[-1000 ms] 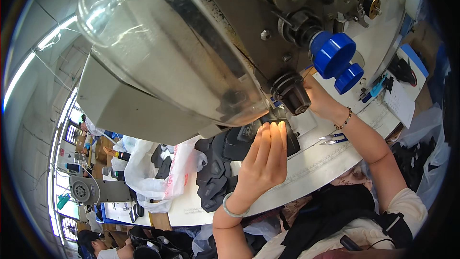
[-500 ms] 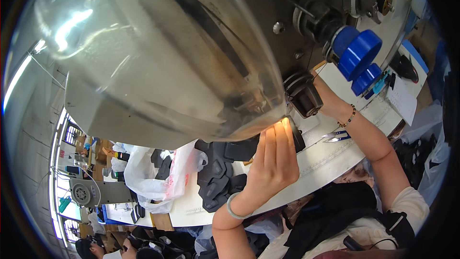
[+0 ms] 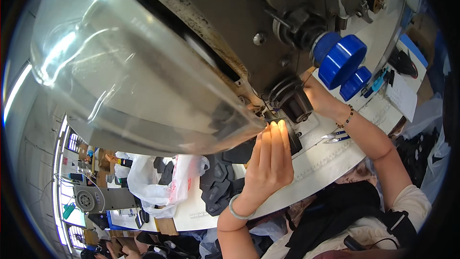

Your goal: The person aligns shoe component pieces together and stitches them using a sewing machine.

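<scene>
White worktable [image 3: 330, 163] spans below the sewing machine [image 3: 230, 24]. Left hand [image 3: 268, 163] lies flat, fingers straight and together, pressing a black fabric piece [image 3: 293, 140] beneath its fingertips at the needle. Farther off, the right hand [image 3: 318, 100] reaches behind the machine; its fingers are hidden, so I cannot tell their grip.

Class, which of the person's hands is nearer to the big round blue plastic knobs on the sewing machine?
The right hand: it lies just below the blue knobs. The left hand presses black fabric at the needle, farther down-left.
</scene>
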{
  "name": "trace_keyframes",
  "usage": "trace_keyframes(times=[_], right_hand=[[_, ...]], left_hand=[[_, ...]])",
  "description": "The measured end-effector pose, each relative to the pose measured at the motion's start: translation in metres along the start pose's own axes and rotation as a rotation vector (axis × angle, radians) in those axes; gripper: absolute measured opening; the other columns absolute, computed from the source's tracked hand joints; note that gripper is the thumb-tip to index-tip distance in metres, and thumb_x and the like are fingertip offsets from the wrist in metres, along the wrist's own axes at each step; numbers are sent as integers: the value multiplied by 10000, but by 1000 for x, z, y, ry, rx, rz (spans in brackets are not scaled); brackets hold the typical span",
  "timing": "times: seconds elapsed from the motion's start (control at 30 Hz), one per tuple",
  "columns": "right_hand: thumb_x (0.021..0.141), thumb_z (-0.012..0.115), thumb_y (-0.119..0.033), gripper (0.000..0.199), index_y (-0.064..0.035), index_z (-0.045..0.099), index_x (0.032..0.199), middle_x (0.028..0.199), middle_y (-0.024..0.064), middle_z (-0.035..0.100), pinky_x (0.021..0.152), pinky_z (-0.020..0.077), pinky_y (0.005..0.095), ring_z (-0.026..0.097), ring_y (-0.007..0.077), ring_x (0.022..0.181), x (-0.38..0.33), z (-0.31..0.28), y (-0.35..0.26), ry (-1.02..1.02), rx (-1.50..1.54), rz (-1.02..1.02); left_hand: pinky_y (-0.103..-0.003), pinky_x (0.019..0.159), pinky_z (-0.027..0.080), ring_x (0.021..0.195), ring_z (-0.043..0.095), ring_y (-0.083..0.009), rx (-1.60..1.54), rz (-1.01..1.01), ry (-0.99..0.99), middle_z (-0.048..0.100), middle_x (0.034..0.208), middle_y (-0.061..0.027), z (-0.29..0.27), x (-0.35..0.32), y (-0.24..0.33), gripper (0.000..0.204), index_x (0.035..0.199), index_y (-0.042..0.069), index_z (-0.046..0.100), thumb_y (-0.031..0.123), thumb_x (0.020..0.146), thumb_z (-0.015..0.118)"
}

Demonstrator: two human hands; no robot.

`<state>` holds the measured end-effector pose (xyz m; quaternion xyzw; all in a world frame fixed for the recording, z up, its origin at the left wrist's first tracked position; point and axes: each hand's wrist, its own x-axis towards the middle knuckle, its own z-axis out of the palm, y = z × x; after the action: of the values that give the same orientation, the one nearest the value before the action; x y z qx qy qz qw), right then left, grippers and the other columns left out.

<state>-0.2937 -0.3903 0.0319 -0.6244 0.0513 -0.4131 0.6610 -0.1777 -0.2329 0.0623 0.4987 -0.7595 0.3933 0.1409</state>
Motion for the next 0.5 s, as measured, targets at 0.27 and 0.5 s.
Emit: trace_keyframes(times=[0.27, 0.5], right_hand=[[891, 548, -6, 205, -23, 548, 1096, 878, 33, 614, 611, 484, 222, 600, 85, 692, 2, 0, 1, 13, 89, 41], [900, 543, -18, 184, -24, 549, 1084, 828, 15, 604, 569, 443, 210, 588, 68, 675, 1, -3, -1, 45, -21, 40]], left_hand=[[-312, 779, 526, 829, 621, -245, 46, 86, 21, 625, 933, -188, 6, -1, -7, 272, 992, -126, 647, -2, 761, 574], [-295, 749, 518, 816, 617, -231, 46, 88, 22, 626, 927, -186, 8, 2, -7, 267, 982, -129, 647, -5, 752, 591]])
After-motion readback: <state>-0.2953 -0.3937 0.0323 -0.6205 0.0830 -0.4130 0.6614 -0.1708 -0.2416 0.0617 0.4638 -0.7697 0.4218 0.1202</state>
